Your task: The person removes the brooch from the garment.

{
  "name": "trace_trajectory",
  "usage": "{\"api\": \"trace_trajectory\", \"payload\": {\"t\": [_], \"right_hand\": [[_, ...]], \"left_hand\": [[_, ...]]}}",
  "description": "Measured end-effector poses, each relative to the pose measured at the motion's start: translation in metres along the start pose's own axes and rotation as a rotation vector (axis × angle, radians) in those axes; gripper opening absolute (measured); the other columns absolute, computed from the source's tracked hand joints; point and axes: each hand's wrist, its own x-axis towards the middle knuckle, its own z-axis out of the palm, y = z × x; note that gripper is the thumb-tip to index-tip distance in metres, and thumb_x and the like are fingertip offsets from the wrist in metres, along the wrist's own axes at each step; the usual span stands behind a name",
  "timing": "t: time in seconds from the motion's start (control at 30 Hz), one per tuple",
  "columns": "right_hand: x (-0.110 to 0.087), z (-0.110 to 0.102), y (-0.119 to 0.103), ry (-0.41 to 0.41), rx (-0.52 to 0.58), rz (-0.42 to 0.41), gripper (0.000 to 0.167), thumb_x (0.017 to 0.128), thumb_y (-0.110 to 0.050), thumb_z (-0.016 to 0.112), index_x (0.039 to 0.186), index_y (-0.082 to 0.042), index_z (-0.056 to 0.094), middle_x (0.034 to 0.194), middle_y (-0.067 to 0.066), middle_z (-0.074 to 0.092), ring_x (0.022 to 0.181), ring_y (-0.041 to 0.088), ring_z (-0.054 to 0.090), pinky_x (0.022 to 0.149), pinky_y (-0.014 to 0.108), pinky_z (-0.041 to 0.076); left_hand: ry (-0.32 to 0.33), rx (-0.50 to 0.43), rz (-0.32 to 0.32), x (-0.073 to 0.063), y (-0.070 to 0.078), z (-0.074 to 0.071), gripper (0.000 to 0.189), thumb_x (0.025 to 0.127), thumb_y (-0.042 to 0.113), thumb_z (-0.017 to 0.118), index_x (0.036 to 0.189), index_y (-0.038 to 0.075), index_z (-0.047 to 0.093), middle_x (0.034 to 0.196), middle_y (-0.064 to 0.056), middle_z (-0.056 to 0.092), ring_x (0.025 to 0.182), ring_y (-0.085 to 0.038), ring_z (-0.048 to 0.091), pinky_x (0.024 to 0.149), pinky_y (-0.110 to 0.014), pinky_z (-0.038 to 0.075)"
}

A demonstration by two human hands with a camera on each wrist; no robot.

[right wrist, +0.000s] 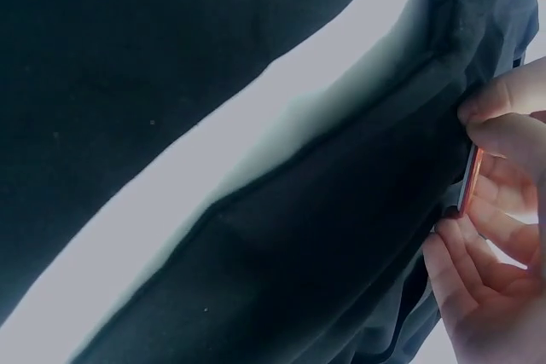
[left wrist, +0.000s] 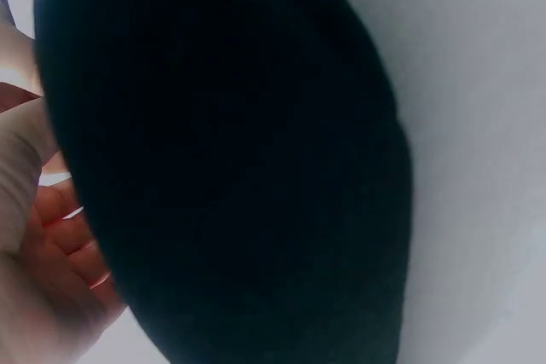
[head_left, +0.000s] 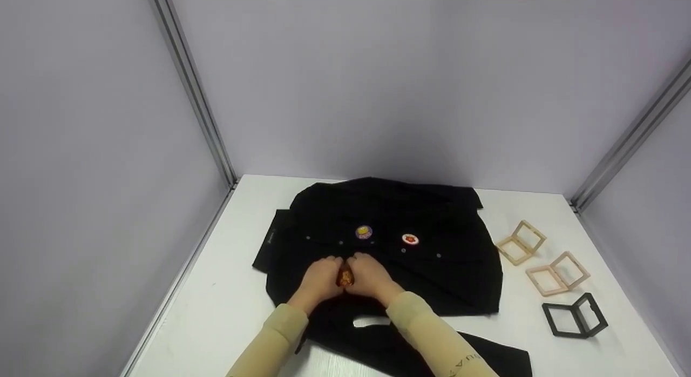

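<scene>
A black garment [head_left: 448, 280] with small studs lies spread on the white table. My left hand [head_left: 322, 278] and right hand [head_left: 370, 274] meet at its near middle, raising a fold of the cloth. Between them they hold an orange badge [head_left: 345, 276]. In the right wrist view the badge [right wrist: 470, 180] shows edge-on against the dark cloth, with curled fingers [right wrist: 503, 95] pinching around it. Dark cloth [left wrist: 239, 159] fills most of the left wrist view and hides part of the hand. Farther up the garment sit a purple-and-yellow badge [head_left: 364, 232] and a white badge with red [head_left: 410, 239].
Along the right side of the table stand three small hinged frames, unfolded: a light wooden frame [head_left: 512, 251], a pinkish frame [head_left: 562, 284] and a black frame [head_left: 581, 334]. Pale walls [head_left: 345, 96] enclose the table's back and sides. A garment part [head_left: 499, 358] reaches under my right forearm.
</scene>
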Motion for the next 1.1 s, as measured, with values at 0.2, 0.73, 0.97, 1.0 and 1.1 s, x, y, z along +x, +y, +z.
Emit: {"api": "trace_trajectory", "payload": {"t": [0.2,0.73,0.97,1.0,1.1], "right_hand": [[-0.001,-0.004,-0.002,-0.007,0.03,0.019,0.036,0.075,-0.023,0.088,0.102,-0.003,0.073,0.093,0.01,0.071,0.084,0.026,0.067,0.084,0.045,0.059],[0.003,-0.021,-0.002,0.003,0.02,-0.013,0.029,0.073,-0.025,0.087,0.091,-0.007,0.073,0.086,0.006,0.069,0.075,0.023,0.064,0.076,0.043,0.057],[0.003,-0.027,-0.003,0.003,0.028,-0.024,0.026,0.074,-0.025,0.087,0.09,-0.008,0.075,0.084,0.005,0.069,0.072,0.019,0.062,0.073,0.039,0.057],[0.003,-0.027,-0.002,0.003,0.03,-0.025,0.026,0.074,-0.025,0.087,0.09,-0.007,0.075,0.084,0.005,0.069,0.072,0.019,0.062,0.072,0.039,0.056],[0.003,-0.029,-0.002,0.0,0.038,-0.025,0.027,0.074,-0.025,0.086,0.09,-0.007,0.075,0.083,0.005,0.069,0.071,0.019,0.062,0.071,0.038,0.056]], "left_hand": [[0.012,0.036,0.003,-0.001,0.001,-0.002,0.048,0.07,0.025,0.092,0.107,0.003,0.07,0.095,-0.013,0.072,0.085,-0.032,0.07,0.081,-0.049,0.059],[0.035,0.083,0.051,0.004,0.002,-0.022,0.034,0.072,0.026,0.09,0.091,0.009,0.068,0.085,-0.008,0.069,0.078,-0.029,0.067,0.075,-0.046,0.056],[0.032,0.079,0.056,0.006,0.001,-0.027,0.033,0.07,0.027,0.09,0.086,0.012,0.066,0.082,-0.005,0.068,0.075,-0.026,0.065,0.072,-0.045,0.054],[0.032,0.075,0.059,0.006,0.001,-0.028,0.033,0.07,0.027,0.09,0.086,0.012,0.066,0.081,-0.004,0.067,0.074,-0.025,0.065,0.071,-0.044,0.054],[0.037,0.051,0.067,0.005,0.001,-0.03,0.033,0.07,0.027,0.09,0.086,0.012,0.066,0.08,-0.004,0.067,0.071,-0.024,0.064,0.069,-0.043,0.053]]}}
